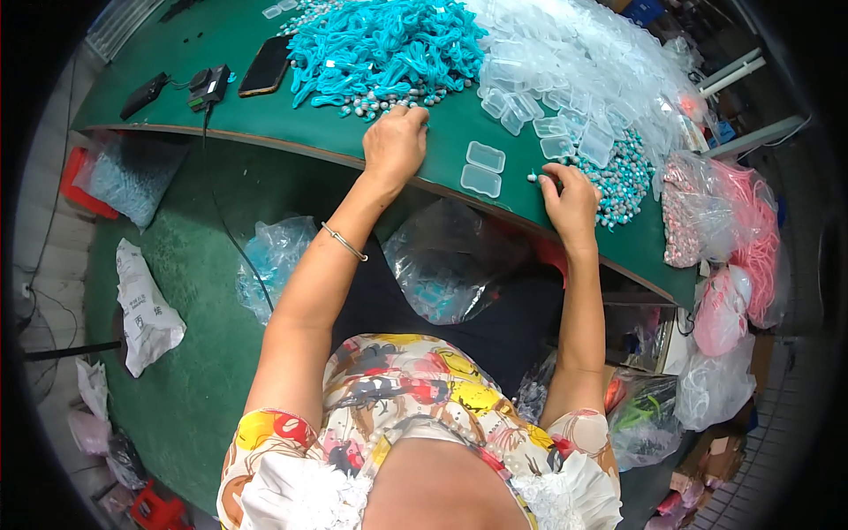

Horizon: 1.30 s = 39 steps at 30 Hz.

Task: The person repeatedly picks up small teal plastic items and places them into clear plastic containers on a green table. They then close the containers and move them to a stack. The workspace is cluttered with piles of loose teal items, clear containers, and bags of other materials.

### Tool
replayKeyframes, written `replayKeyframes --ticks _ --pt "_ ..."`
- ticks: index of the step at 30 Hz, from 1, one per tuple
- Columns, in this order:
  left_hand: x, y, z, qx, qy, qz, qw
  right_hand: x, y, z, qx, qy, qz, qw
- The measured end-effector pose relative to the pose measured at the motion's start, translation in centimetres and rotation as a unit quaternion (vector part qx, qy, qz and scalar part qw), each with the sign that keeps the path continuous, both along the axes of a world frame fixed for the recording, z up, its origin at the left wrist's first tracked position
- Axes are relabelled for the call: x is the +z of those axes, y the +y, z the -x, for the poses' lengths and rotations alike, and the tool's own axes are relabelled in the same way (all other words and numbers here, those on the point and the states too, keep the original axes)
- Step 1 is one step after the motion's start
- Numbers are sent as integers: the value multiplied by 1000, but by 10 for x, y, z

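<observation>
My left hand [395,146] is closed at the table's near edge, in front of a heap of teal cords [389,44]. Its fingers are curled and turned away, so what they hold, if anything, is hidden. Small grey-and-teal plugs [367,104] lie along the heap's near side. Farther right, my right hand [574,205] rests by a pile of similar plugs [629,172], thumb and forefinger apart. Just left of those fingertips is a single small plug [532,177]. Between my hands lies a clear plastic case [483,169], its lid folded back.
Many clear cases [574,53] are heaped across the back right of the green table [336,141]. A phone [265,65] and a small black device [209,87] with a cable lie at left. Bags of pink cords [746,230] crowd the right edge; a clear bag [446,256] sits below.
</observation>
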<state>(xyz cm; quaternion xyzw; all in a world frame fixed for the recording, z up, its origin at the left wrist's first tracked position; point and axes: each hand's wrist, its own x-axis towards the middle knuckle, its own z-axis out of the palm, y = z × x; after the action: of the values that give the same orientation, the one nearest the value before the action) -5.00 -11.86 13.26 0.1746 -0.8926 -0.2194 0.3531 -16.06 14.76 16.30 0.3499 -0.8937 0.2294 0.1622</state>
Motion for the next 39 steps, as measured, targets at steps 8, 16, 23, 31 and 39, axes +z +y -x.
replayKeyframes --ticks 8,16,23,31,39 --pt "16 26 -14 -216 41 -242 945 -10 -17 -7 34 -83 56 994" --pt "13 51 -20 -222 -22 -109 969 1 -47 -38 188 -63 36 980" --pt "13 52 -22 -206 -43 -92 973 18 -60 -13 231 -128 51 963" --pt "11 45 -26 -233 -47 -6 971 18 -185 9 304 53 83 948" --pt "9 33 -36 -214 -44 -17 976 10 -227 11 288 155 19 945"
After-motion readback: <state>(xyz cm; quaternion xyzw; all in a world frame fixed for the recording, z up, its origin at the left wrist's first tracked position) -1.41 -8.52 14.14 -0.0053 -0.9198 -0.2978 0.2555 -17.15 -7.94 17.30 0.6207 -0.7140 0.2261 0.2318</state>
